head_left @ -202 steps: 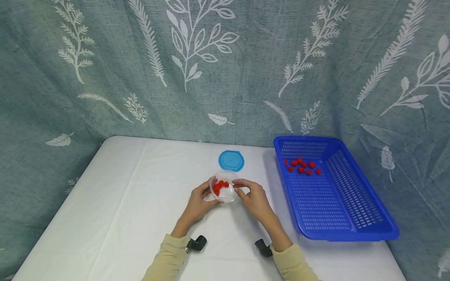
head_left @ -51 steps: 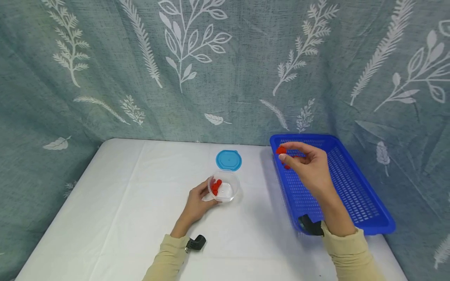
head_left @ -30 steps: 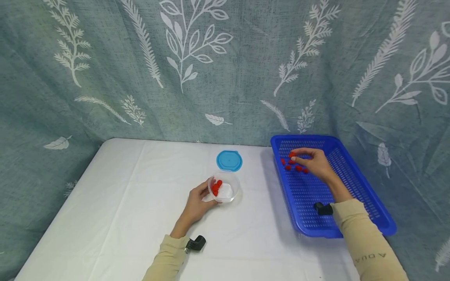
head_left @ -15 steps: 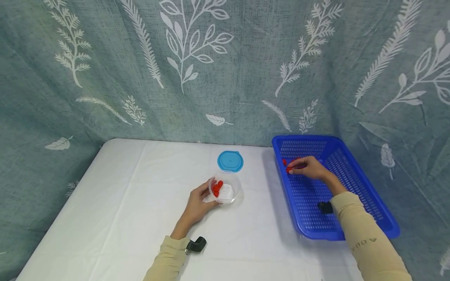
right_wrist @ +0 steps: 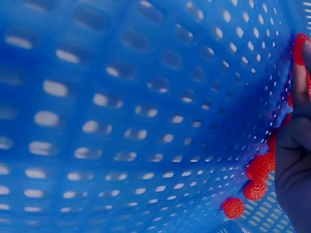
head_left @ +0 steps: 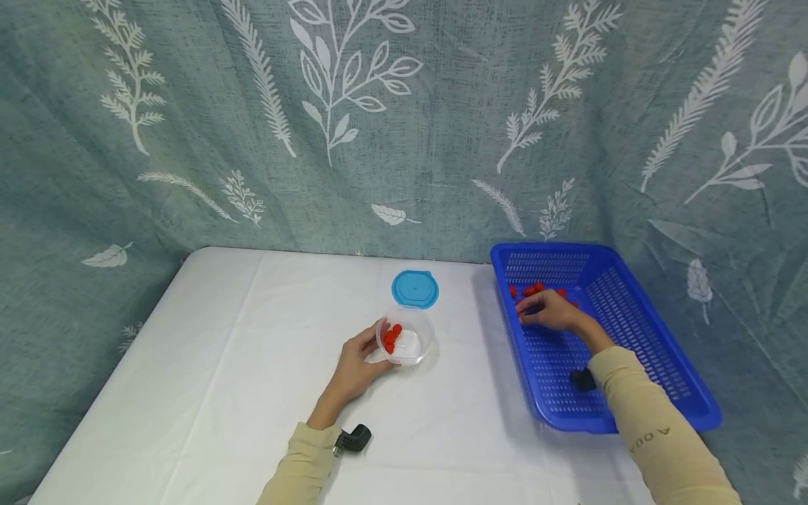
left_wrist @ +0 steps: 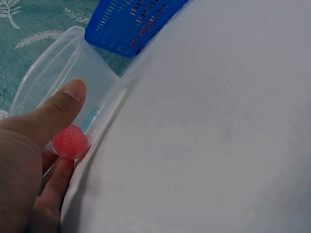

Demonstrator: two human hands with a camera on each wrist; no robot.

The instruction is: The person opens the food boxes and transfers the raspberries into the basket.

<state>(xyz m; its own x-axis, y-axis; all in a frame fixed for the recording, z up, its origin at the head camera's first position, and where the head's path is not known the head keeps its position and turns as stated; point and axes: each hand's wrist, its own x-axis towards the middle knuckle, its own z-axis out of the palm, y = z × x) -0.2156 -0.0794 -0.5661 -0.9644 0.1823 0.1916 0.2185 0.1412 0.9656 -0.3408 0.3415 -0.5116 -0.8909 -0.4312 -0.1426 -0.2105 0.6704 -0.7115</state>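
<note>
My left hand (head_left: 355, 363) grips the side of a clear plastic tub (head_left: 418, 330) on the table, with several red raspberries (head_left: 389, 337) gathered at its left side. In the left wrist view the thumb lies along the tub's wall, and one raspberry (left_wrist: 70, 141) shows through the plastic. Inside the blue basket (head_left: 637, 337), my right hand (head_left: 550, 312) has its fingertips close to the left wall. The right wrist view shows a raspberry (right_wrist: 300, 49) pinched at those fingertips, partly cut by the frame edge. More raspberries (right_wrist: 258, 167) lie beside the hand, some hidden behind it.
A round blue lid (head_left: 414, 289) lies just behind the tub. White cloth (head_left: 252, 365) covers the table, with a green leaf-patterned curtain (head_left: 404, 175) behind it. The basket's raised walls surround the right hand. Each wrist carries a small black camera (head_left: 355, 438).
My right hand has gone from over the basket, holding a raspberry, down to its floor and slightly nearer me. Compared with the oldest frame, fewer raspberries show in the tub. The left hand stays put.
</note>
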